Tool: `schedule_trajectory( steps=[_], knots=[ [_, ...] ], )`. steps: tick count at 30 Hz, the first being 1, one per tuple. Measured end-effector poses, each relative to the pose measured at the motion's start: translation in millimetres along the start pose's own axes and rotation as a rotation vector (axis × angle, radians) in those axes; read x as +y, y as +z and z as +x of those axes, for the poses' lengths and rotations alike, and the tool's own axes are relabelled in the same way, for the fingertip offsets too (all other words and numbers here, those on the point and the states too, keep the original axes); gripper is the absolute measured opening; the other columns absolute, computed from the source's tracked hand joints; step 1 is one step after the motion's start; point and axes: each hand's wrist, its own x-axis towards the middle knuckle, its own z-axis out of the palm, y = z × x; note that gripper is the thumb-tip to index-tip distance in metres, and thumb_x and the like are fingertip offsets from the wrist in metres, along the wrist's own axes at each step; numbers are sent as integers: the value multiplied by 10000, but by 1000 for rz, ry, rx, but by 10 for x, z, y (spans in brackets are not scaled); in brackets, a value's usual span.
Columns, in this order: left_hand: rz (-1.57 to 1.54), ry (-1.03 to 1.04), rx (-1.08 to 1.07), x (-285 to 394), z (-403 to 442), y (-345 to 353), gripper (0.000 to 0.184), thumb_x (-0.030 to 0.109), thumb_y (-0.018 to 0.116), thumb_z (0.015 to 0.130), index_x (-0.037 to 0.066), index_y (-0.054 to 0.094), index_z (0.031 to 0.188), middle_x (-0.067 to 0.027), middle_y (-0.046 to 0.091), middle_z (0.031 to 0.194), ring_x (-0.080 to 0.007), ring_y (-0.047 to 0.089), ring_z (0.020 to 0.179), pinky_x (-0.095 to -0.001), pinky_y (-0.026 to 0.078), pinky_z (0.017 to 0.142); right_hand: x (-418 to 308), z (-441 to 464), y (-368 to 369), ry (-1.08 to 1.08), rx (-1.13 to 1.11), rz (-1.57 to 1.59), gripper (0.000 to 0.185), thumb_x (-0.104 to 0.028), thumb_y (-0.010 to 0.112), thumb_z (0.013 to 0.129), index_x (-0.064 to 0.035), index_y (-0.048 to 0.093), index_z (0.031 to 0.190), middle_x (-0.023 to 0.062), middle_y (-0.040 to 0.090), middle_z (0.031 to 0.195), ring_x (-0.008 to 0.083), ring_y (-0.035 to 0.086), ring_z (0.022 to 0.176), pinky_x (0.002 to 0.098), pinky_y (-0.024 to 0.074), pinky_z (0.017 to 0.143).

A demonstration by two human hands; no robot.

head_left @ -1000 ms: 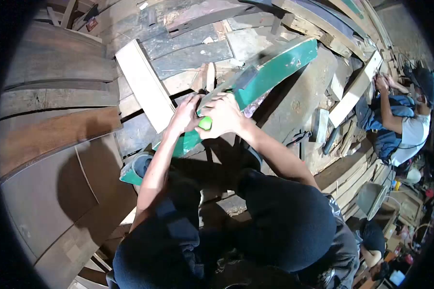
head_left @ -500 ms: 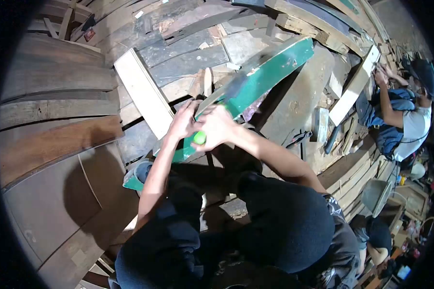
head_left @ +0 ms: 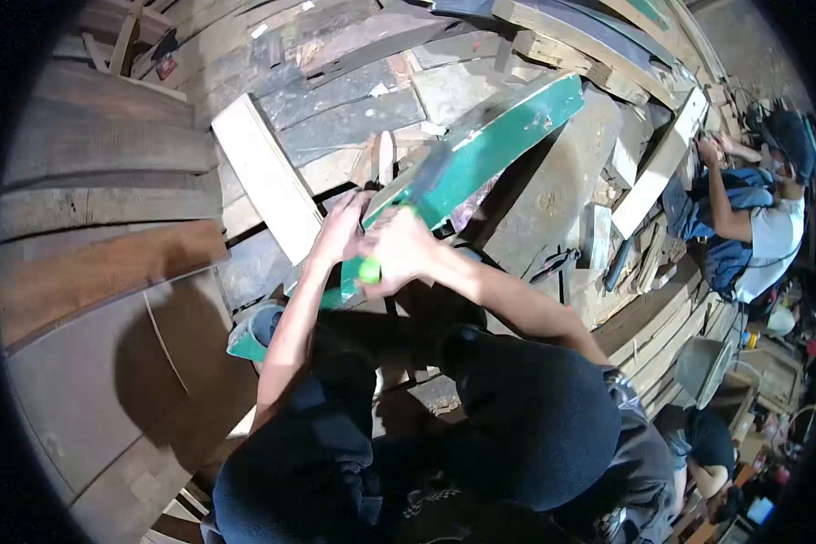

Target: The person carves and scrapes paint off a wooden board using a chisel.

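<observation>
A green-painted board (head_left: 508, 136) slants from between my knees up to the upper right, its paint chipped along the upper edge. My left hand (head_left: 340, 228) is closed on the near part of this board, fingers at its edge. Right beside it, my right hand (head_left: 397, 243) wraps round a hand tool with a lime-green handle (head_left: 369, 269). The tool's dark working end (head_left: 431, 174) is smeared by motion over the board's green face, so its exact kind cannot be made out.
A pale plank (head_left: 265, 177) lies to the left, beyond my left hand. Pliers (head_left: 555, 263) and wood offcuts lie at the right. One person (head_left: 771, 218) works at a white board (head_left: 662, 168); another person (head_left: 707, 444) is at lower right. A bucket (head_left: 267, 322) stands near my left forearm.
Both hands stay in nearly the same place on the board and tool. The right hand and the green handle have shifted slightly; the whole view has drifted a little left.
</observation>
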Motion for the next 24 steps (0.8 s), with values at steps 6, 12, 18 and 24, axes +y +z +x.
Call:
schedule_trajectory(
  steps=[6, 12, 18, 24],
  knots=[
    [-94, 36, 13, 0, -30, 4, 684, 104, 788, 682, 20, 544, 1316, -238, 589, 1257, -431, 579, 1166, -456, 498, 980, 91, 22, -125, 113, 90, 12, 376, -470, 761, 561, -123, 625, 610, 43, 610, 624, 243, 646, 603, 382, 522, 608],
    [-15, 17, 26, 44, -27, 8, 690, 110, 801, 673, 12, 547, 1307, -230, 600, 1214, -432, 587, 1136, -468, 500, 955, 213, -12, -200, 86, 122, -24, 466, -563, 709, 605, -98, 687, 632, 72, 646, 611, 265, 667, 580, 415, 520, 568],
    [-29, -50, -36, 139, -12, -48, 734, 238, 857, 710, 31, 536, 1337, -234, 603, 1266, -429, 555, 1224, -481, 476, 1004, 160, -167, -161, 19, -49, -6, 418, -532, 760, 536, -131, 694, 633, 39, 602, 590, 271, 644, 582, 382, 520, 595],
    [65, 39, -12, -78, -13, 39, 731, 187, 812, 704, 21, 514, 1351, -265, 580, 1281, -447, 548, 1226, -492, 475, 1019, 68, -22, -4, -25, 5, -9, 425, -521, 750, 580, -119, 710, 711, 41, 651, 655, 261, 662, 607, 394, 547, 636]
  ],
)
